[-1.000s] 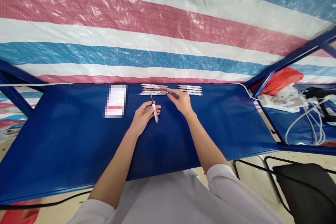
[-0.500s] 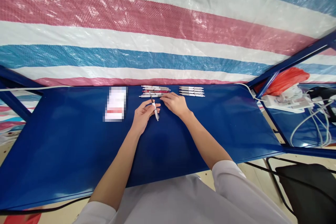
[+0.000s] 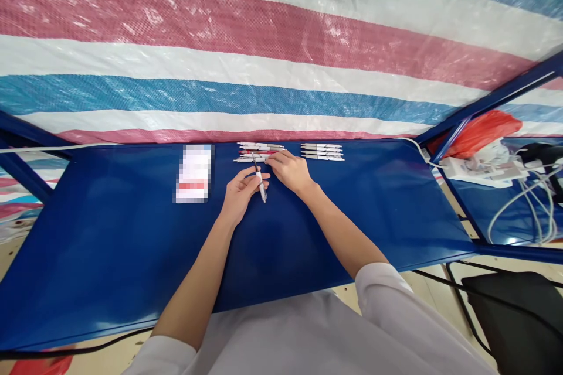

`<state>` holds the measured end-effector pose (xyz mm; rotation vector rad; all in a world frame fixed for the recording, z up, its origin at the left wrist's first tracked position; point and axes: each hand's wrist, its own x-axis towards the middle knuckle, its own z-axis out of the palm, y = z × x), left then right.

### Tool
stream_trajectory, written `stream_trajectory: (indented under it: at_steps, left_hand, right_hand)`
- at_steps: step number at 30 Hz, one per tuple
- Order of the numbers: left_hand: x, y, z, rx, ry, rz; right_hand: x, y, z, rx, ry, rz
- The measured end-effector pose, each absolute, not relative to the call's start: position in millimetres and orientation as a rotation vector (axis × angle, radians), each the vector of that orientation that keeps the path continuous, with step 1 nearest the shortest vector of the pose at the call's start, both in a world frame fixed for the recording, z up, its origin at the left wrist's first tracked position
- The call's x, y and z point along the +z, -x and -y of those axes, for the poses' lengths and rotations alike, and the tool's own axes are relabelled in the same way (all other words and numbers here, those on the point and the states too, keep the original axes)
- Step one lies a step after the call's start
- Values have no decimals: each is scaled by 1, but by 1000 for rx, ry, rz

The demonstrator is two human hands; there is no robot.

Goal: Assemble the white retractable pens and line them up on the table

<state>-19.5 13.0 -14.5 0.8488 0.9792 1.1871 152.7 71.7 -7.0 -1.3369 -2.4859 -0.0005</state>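
Observation:
My left hand [image 3: 238,190] pinches a white pen [image 3: 261,186] with a clear lower end. A thin dark rod, seemingly its refill, sticks out of the upper end. Just right of it, my right hand [image 3: 290,171] has its fingers bent together at the near edge of a group of pens [image 3: 253,159]. These lie side by side, mostly white and grey, with a red one among them. What the right fingertips hold, if anything, is too small to tell. Beyond that hand, several white and grey pens [image 3: 322,152] lie in a second neat row.
A blurred-out white sheet or box [image 3: 193,176] with a red band lies left on the blue table [image 3: 132,258]. Striped sheeting [image 3: 264,41] hangs behind the table. At right are a white power strip [image 3: 475,171], cables, a red bag [image 3: 488,132] and a dark chair [image 3: 514,316].
My right hand has shifted slightly left and away from me, toward the pen group. The left hand keeps its grip on the pen almost unmoved.

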Motion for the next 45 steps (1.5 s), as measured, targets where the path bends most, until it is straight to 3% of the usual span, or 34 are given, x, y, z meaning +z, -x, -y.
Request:
stream_trajectory:
  at_steps: [8,15,21,33,45]
  left_hand:
    - [-18,19,-12,1208,-883,-958]
    - [-5,19,-1,1193,-1002,-1020]
    - [4,17,13,1133,-1239,-1134]
    - [12,11,29,932,-1448,-1206]
    - [14,9,33,939,-1225,-1242]
  right_hand:
    - [3,-151,-56,207,1337,2222]
    - [7,-147,-32,961,1153,1424]
    - [13,-145,-9,1301,1046,959]
    - [21,-149,14,1393,1034,798]
    - [11,-146,16,1315,979,841]
